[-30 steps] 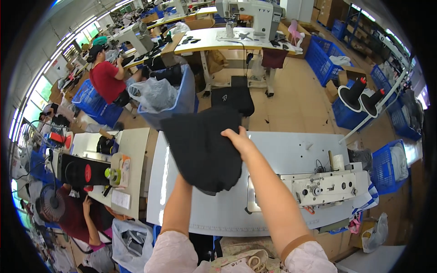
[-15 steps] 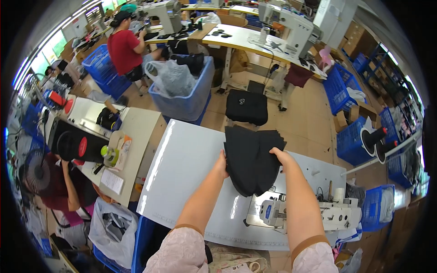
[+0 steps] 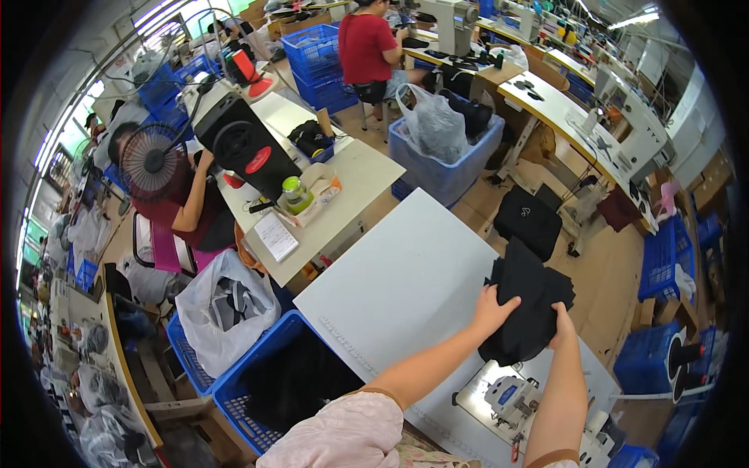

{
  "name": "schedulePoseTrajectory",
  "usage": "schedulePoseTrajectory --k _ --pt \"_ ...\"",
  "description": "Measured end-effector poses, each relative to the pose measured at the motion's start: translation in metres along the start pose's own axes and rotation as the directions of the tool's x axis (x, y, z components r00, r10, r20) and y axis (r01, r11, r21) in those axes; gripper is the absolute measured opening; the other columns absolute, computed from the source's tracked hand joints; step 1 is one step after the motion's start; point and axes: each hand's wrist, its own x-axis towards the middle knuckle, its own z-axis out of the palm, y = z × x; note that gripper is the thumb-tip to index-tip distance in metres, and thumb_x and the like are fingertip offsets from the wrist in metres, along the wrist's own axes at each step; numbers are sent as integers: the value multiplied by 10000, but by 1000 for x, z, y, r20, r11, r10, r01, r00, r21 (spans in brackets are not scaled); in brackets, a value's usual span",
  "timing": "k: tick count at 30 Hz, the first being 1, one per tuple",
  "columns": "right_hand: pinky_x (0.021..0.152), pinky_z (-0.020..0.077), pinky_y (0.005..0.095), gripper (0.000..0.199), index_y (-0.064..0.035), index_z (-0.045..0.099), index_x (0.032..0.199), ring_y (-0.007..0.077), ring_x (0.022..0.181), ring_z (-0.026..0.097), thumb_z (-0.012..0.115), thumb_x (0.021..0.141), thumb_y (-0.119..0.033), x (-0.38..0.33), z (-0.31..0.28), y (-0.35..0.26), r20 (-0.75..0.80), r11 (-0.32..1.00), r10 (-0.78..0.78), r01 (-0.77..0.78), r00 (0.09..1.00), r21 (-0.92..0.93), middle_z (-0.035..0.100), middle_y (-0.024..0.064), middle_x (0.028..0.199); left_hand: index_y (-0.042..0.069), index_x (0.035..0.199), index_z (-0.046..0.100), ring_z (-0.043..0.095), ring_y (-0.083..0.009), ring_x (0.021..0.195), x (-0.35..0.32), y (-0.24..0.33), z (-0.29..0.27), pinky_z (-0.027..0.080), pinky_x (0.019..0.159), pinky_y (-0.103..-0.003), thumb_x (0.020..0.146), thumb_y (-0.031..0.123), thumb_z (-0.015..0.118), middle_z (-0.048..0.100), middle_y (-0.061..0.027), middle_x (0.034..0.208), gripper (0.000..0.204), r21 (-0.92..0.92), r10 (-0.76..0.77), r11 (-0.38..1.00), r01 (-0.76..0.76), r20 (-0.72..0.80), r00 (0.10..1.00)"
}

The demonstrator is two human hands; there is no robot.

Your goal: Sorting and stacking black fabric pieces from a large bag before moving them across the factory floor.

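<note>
I hold a black cloth [image 3: 529, 306] with both hands over the far right part of my white table [image 3: 406, 288]. My left hand [image 3: 491, 310] is closed on its left edge, fingers curled into the fabric, and my right hand [image 3: 563, 326] grips its right edge at about three o'clock from the left one, the cloth bunched between them. The cloth seems to rest partly on the table, though I cannot tell how much of it is lifted. The sewing machine [image 3: 515, 399] sits just below my hands, toward six o'clock, between my forearms. At nine o'clock from the table stands a blue crate [image 3: 234, 390] with dark fabric inside, and a white plastic bag [image 3: 222, 308] lies beside it. Toward eleven o'clock is a neighbouring bench with a green bottle [image 3: 294, 193] and a black fan [image 3: 152, 160], where a person in a dark red top [image 3: 183, 207] sits. At twelve o'clock a blue bin [image 3: 445, 160] holds a grey bag, and a person in a red shirt [image 3: 367, 47] sits beyond it.
</note>
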Motion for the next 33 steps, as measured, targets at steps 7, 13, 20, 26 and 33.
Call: schedulePoseTrajectory --k 7,13,20,26,33 --pt "961 384 495 591 -62 554 1180 311 1108 538 600 715 -424 -2 -23 -2 70 994 -78 72 994 88 580 133 1206 -14 1172 489 488 -375 1096 -14 37 17 387 935 -476 698 385 716 522 -194 1166 660 163 324 936 -311 -60 944" --pt "947 425 471 537 -41 559 1156 307 1071 562 593 755 -397 0 -11 5 -4 988 -20 20 1000 152 598 138 1165 -18 1169 497 470 -367 1125 -13 41 1 409 932 -431 667 358 750 505 -188 1182 676 246 378 896 -371 21 926" --pt "980 405 475 572 -39 544 1195 319 1118 545 564 781 -434 -13 -12 4 -13 991 -16 17 1000 136 582 138 1209 22 1269 410 456 -337 1179 -8 38 -1 386 984 -376 664 296 777 489 -196 1202 759 -42 213 977 -209 195 957" --pt "976 392 511 627 -57 529 1221 315 1114 545 579 765 -484 -40 4 -9 -10 987 -9 11 1000 160 566 131 1235 13 1296 356 498 -313 1151 6 46 -14 385 976 -344 659 243 757 498 -205 1229 787 -278 125 960 0 430 894" --pt "963 384 543 680 -55 521 1234 328 1144 524 567 771 -550 -48 3 -38 44 975 -179 171 983 143 554 159 1241 -12 1316 325 489 -273 1140 24 65 -19 375 980 -330 681 171 730 482 -193 1237 776 -451 150 891 51 399 905"
